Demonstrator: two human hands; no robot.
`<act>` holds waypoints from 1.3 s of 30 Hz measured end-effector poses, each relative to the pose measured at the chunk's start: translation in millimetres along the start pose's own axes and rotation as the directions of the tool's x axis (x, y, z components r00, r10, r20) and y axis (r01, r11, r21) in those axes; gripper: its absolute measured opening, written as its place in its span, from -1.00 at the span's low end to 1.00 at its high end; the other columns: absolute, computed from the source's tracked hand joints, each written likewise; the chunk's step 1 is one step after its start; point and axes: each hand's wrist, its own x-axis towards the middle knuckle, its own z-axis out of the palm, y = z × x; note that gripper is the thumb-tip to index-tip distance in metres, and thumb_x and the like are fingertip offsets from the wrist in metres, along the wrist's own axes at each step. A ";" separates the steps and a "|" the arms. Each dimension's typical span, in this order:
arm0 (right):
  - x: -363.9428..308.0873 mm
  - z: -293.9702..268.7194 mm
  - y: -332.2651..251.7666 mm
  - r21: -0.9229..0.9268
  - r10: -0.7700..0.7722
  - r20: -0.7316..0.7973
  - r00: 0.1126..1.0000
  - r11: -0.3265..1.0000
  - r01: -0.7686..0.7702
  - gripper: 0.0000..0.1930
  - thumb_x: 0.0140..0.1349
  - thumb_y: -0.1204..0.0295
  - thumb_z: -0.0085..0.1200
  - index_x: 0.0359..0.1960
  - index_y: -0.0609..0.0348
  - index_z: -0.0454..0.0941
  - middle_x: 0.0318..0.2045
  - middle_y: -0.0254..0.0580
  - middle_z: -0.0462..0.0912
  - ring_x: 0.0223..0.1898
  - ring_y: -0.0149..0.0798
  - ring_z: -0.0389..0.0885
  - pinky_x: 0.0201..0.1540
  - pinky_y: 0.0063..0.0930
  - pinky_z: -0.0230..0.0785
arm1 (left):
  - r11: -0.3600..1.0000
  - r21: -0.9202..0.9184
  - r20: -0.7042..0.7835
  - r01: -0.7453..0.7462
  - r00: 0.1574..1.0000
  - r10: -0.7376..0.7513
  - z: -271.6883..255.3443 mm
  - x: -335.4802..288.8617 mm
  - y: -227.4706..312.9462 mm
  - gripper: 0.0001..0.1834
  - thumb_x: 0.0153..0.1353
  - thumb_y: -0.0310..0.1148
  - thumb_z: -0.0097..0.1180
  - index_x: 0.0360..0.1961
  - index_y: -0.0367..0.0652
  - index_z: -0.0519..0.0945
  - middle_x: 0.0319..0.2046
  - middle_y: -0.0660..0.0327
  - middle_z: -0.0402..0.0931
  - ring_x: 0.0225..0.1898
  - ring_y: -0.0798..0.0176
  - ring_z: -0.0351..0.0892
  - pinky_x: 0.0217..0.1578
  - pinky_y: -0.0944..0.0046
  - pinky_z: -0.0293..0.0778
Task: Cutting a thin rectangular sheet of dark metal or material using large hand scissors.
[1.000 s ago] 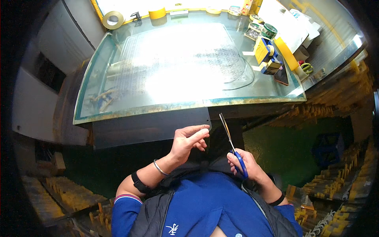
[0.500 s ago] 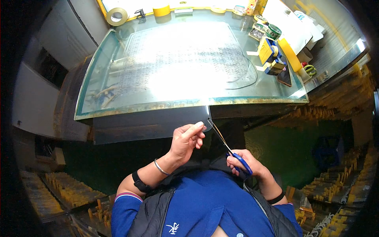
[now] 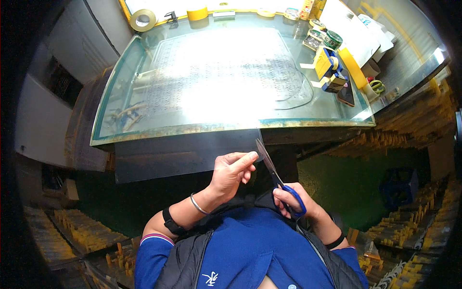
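Observation:
My left hand [image 3: 233, 174] pinches the near right corner of a clear plastic sheet [image 3: 163, 156] between thumb and fingers. The sheet hangs over the front edge of a glass-topped light table [image 3: 231, 126] and looks dark against the floor. A pair of scissors [image 3: 269, 166] with blue handles is in my right hand [image 3: 294, 198], its fingers in the loops. The blades point up and away, along the sheet's right edge, just right of my left fingertips. Their tips look slightly apart; whether the sheet lies between them I cannot tell.
Tape rolls [image 3: 143, 20] line the table's back edge. At its right stand a blue and yellow tape dispenser [image 3: 328, 67], small round tins [image 3: 333, 39], a phone [image 3: 346, 95] and green-handled scissors [image 3: 377, 86] in a holder. Racks with yellow parts [image 3: 399, 212] flank the green floor.
The scissors have tilted more upright, and their tips have moved farther up the sheet's right edge. My left hand and the sheet corner have shifted slightly right and toward me.

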 end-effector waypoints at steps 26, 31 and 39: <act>8.5 27.1 21.2 -0.383 -0.342 -0.337 0.877 0.901 0.204 -0.55 0.17 0.17 0.08 -0.73 0.24 0.31 -0.75 -0.20 0.39 -0.73 -0.42 0.42 -0.68 -0.50 0.23 | 0.996 0.065 0.033 0.060 0.998 -0.062 14.8 -8.3 -6.5 -0.79 0.08 -0.28 0.20 -0.42 -0.23 0.57 -0.68 0.29 0.47 -0.75 0.50 0.37 -0.76 0.54 0.25; 1.9 32.9 9.6 -0.317 -0.252 -0.348 0.903 0.938 0.140 -0.56 0.17 0.17 0.07 -0.72 0.25 0.32 -0.75 -0.19 0.41 -0.72 -0.42 0.46 -0.67 -0.51 0.25 | 0.996 0.049 0.034 0.069 0.997 -0.070 15.4 -10.0 -8.1 -0.81 0.09 -0.29 0.19 -0.42 -0.23 0.58 -0.68 0.30 0.46 -0.75 0.50 0.37 -0.76 0.53 0.24; 15.9 24.0 24.8 -0.379 -0.407 -0.342 0.847 0.885 0.271 -0.59 0.19 0.22 0.04 -0.68 0.26 0.33 -0.73 -0.17 0.41 -0.71 -0.40 0.43 -0.67 -0.47 0.22 | 0.996 -0.016 0.120 0.087 0.989 -0.085 18.3 -15.6 -16.0 -0.81 0.10 -0.32 0.19 -0.41 -0.25 0.60 -0.65 0.27 0.50 -0.71 0.52 0.39 -0.72 0.56 0.29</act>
